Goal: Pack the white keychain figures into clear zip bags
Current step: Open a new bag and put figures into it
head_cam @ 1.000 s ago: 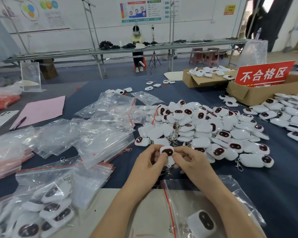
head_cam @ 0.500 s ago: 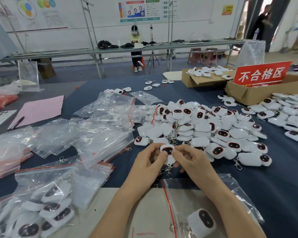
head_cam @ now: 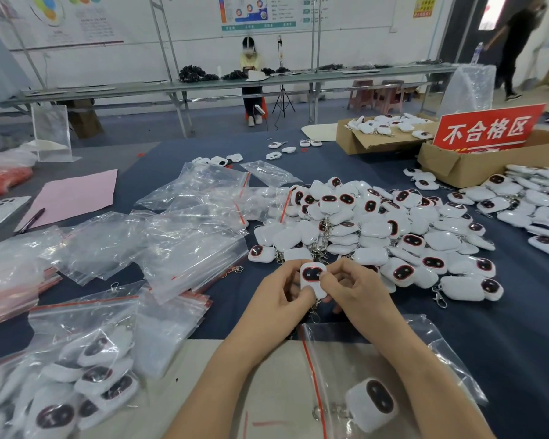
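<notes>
Hands: left hand (head_cam: 279, 293) and right hand (head_cam: 352, 289) both pinched one white figure (head_cam: 313, 277) above the tabletop (head_cam: 520, 343) | Change: its dark face had tipped up toward me — being checked, I judged | Next: zip bag (head_cam: 336, 372) just below — one figure already inside.

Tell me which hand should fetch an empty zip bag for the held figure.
Left, probably. The left hand and right hand both pinch the white keychain figure, but the pile of empty zip bags lies on the left side. The right hand would have to cross over; it can hold the figure.
</notes>
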